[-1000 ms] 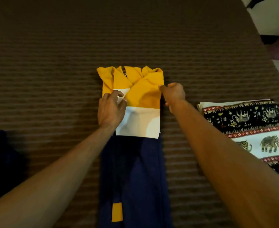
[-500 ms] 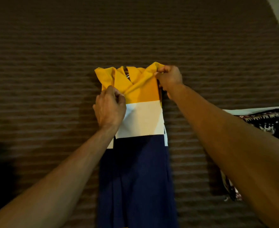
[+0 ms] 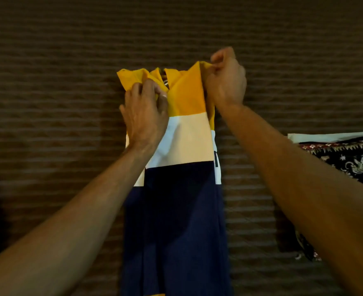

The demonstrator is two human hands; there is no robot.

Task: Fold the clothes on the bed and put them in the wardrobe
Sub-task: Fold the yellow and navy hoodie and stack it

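Viewing through the head camera, I log the shirt, banded yellow, white and navy, lying folded into a long narrow strip on the brown ribbed bed cover. Its long axis runs straight away from the body, with the yellow collar end farthest and the navy hem nearest, cut off by the bottom edge of the frame. Both hands are at the far end. The left hand has its fingers curled into the yellow cloth at the left shoulder; the right hand pinches the top right corner, which stands lifted off the cover. The right hand sits slightly farther out than the left. My judgement: the next fold brings this far end toward the hem, along the long axis, so an even grip at both corners matters. A patterned cloth with elephants lies well apart at the right, partly behind the right forearm. The collar opening between the hands is hard to make out. No wardrobe is in view.
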